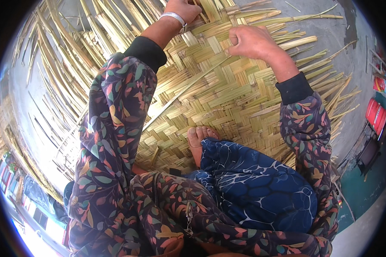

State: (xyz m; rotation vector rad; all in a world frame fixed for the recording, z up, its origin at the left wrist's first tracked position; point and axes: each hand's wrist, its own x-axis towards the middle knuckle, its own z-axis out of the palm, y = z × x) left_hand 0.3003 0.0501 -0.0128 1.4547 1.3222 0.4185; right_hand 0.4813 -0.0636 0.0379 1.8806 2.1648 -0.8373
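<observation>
Loose reeds: long and pale, these (58, 70) fan across the floor (349, 79) on your left, beside and above your left sleeve (116, 111).
Right rim: a red item (376, 115), too distorted to identify, lies on your far right, well apart from the mat.
Obstructions: your blue patterned trouser leg (261, 184) blocks the view of the mat's near part; your left sleeve covers part of its left side. Your bare foot (196, 139) rests on the weave.
Mat position: the woven mat (240, 92) lies on the grey floor in front of you, under both hands.
Mat appearance: yellow-green and straw-coloured flat strips cross over and under in a slanting pattern. Unwoven ends project unevenly along the right side.
Long strip: one narrow, pale strip (186, 89) slants across the top of the weave, from near your left sleeve up to your right hand.
Left hand: your left hand (185, 10), with a silver bracelet (175, 18) at the wrist, is at the mat's far part, fingers bent; whether they clamp a strip cannot be told.
Right hand: your right hand (254, 42) has its fingers curled together at the strip's upper end; whether they pinch it cannot be told.
</observation>
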